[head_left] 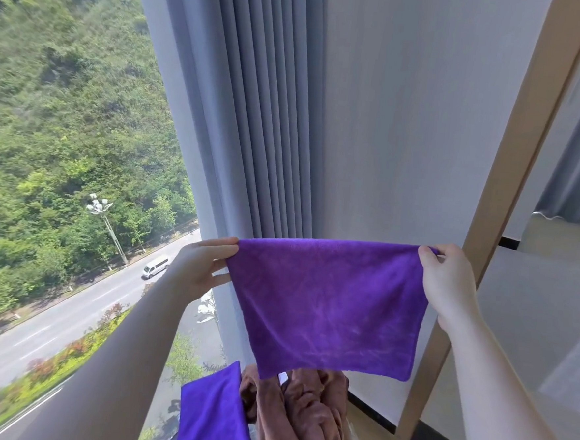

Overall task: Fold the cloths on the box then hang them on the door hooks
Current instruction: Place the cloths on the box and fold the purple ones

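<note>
Head view: purple cloth held up taut before wall, above brown cloths. Left hand pinches top left corner, right hand pinches top right. Advice: keep top edge level, bring corners together squarely for even fold.
</note>
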Demonstrator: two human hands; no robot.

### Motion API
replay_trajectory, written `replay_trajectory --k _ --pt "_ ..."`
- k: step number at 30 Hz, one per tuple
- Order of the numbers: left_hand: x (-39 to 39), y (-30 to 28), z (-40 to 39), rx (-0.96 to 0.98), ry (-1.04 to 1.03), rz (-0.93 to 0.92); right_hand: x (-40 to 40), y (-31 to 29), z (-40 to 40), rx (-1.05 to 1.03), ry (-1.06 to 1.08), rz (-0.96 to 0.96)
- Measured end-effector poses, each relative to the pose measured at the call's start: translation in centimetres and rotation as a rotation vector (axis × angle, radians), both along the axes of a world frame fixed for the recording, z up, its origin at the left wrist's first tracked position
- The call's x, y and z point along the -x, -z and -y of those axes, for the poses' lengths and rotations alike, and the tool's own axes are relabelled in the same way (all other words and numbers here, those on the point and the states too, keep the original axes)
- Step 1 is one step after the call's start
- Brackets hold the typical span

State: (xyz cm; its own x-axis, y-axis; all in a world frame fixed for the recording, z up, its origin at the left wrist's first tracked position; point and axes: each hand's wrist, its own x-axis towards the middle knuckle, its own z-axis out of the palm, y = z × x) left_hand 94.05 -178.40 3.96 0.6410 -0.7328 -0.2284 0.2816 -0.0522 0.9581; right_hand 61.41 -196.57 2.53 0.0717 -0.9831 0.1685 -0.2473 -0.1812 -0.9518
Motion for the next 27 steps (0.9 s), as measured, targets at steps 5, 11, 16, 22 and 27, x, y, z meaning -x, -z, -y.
replay_trajectory --k 5,11,16,22,27 --pt "1.0 0.9 0.9 0.099 -0.123 -0.065 -0.6 0.0 -0.5 -0.12 -0.076 0.087" --pt "2.8 0.7 1.7 0.094 -0.123 -0.02 -1.5 -0.8 -1.7 -0.239 -0.218 0.208" --pt "5.3 -1.0 2.5 0.043 -0.008 0.119 -2.5 -1.6 -2.7 -0.246 -0.366 0.173" --pt "8.3 -2.8 2.7 0.015 0.194 0.385 -2.9 -2.8 -3.8 -0.328 -0.543 0.216" --pt "10.0 -3.3 3.3 -0.047 0.241 0.641 -3.2 -4.0 -4.6 -0.366 -0.657 0.216"
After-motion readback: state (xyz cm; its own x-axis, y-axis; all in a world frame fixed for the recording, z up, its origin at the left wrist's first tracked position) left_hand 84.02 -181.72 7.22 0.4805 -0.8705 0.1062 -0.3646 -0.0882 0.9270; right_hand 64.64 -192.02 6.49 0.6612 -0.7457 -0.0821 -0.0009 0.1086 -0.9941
